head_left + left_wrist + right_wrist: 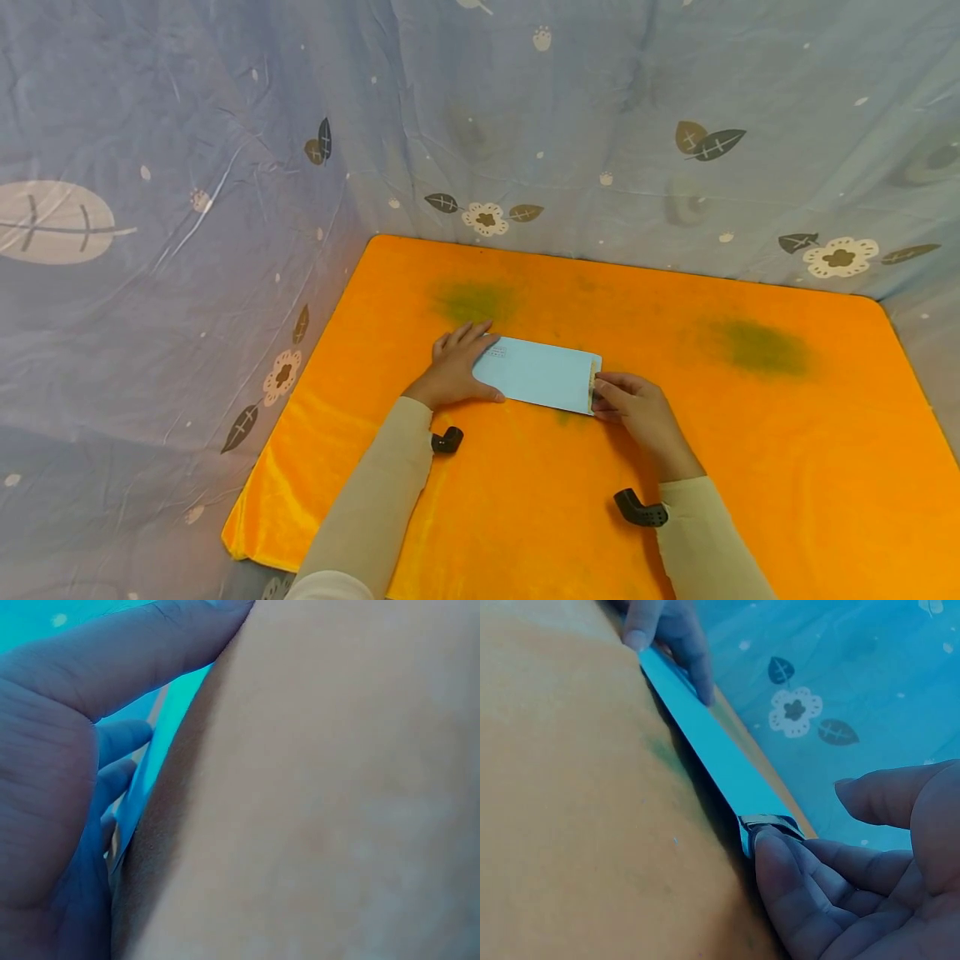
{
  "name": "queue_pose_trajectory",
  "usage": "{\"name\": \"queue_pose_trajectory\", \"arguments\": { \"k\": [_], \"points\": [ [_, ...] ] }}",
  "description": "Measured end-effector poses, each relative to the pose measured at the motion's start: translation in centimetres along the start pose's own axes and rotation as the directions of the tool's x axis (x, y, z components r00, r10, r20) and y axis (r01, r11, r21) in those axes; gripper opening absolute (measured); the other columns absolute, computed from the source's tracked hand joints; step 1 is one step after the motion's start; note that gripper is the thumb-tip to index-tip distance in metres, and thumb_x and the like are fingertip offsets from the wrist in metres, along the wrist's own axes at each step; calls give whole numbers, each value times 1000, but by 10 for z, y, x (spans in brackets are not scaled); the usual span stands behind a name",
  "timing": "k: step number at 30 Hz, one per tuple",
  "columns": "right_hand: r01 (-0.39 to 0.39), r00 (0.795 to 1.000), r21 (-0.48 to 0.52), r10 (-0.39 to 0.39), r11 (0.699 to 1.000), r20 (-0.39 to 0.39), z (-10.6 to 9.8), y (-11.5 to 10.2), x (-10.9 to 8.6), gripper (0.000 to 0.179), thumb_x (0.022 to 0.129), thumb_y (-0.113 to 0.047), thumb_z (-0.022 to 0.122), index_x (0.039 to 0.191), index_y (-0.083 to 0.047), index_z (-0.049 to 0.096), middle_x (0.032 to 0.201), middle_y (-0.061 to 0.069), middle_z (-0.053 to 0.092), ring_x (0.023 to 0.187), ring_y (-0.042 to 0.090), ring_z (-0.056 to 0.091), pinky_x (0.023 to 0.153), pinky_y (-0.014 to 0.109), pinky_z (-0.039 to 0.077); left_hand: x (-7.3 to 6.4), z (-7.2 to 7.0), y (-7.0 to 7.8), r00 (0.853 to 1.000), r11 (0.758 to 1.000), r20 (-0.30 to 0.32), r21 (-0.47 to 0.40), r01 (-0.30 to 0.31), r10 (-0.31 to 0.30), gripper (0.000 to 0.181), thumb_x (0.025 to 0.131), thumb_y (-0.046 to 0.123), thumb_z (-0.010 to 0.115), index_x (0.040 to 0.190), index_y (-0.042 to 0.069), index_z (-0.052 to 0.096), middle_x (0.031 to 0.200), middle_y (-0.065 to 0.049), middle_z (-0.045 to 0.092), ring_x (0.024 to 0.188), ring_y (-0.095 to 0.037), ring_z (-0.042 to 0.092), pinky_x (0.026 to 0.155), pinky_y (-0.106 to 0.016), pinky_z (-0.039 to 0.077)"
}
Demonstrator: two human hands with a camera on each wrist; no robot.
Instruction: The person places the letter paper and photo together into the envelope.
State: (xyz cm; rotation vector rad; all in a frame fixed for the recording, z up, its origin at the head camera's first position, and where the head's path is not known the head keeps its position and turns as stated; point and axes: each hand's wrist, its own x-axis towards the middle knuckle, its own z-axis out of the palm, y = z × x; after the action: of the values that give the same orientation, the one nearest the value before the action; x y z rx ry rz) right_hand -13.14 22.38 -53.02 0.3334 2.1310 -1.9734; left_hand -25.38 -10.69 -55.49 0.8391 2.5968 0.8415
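Note:
A light blue envelope (536, 375) with small dark print near its left end lies over the orange cloth. My left hand (459, 364) holds that end, thumb along the near edge and fingers spread over the far edge. At the open right end, a cream, patterned slip of paper (594, 374) shows in the mouth. The fingers of my right hand (637, 408) pinch at this slip. In the right wrist view, the slip's pale edge (769, 820) lies in the gaping mouth, with a fingertip right against it. Most of the slip is hidden inside the envelope.
An orange velvet cloth (750, 450) with dark greenish patches covers the table. Blue-grey curtains (585, 125) with leaf and flower prints stand behind and to the left. Black curved devices (641, 508) are attached at both wrists.

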Motion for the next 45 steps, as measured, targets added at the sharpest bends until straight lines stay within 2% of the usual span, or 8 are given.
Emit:
{"name": "queue_pose_trajectory", "arguments": {
  "k": [15, 24, 31, 38, 45],
  "points": [
    [-20, 1000, 11, 20, 1000, -10, 5, -2, 2, 50, 114, -22, 64, 150, 12, 56, 131, 25, 66, 99, 23, 72, 88, 32, 61, -1, -1, 2, 1000, 1000, 1, -6, -8, 8, 112, 84, 58, 93, 173, 22, 36, 182, 3, 12, 165, -26, -1, 125, -59, 2],
    [-42, 998, -81, 39, 996, -42, 5, -3, 2, 51, 113, -29, 65, 147, 9, 61, 121, 17, 72, 95, 21, 73, 82, 29, 57, 2, 2, 2, 1000, 1000, 9, -7, -12, 12, 113, 83, 59, 93, 173, 22, 36, 182, 3, 11, 165, -27, -1, 124, -59, 1],
    [-48, 998, -19, 47, 999, -29, 5, -2, 0, 50, 114, -26, 64, 147, 11, 60, 123, 18, 72, 95, 22, 73, 83, 31, 61, 1, 2, 2, 1000, 1000, 13, -11, -12, 12, 112, 84, 59, 92, 173, 23, 36, 182, 3, 12, 166, -25, -1, 125, -59, 0],
    [-33, 999, -4, 33, 999, -20, 0, 1, -5, 52, 113, -29, 65, 149, 9, 59, 127, 21, 70, 102, 26, 73, 87, 34, 61, 3, 2, -1, 1000, 999, 19, -24, -25, 25, 113, 83, 60, 92, 173, 23, 35, 182, 3, 11, 166, -26, -2, 124, -59, -1],
    [-20, 998, -95, 14, 995, -60, -18, 1, -14, 57, 114, -36, 63, 152, 7, 57, 137, 22, 69, 115, 29, 71, 93, 33, 59, 2, -2, -6, 998, 1000, 63, 24, -6, 5, 112, 87, 62, 89, 175, 26, 30, 183, 2, 5, 166, -26, -6, 126, -60, -4]
  ]
}}
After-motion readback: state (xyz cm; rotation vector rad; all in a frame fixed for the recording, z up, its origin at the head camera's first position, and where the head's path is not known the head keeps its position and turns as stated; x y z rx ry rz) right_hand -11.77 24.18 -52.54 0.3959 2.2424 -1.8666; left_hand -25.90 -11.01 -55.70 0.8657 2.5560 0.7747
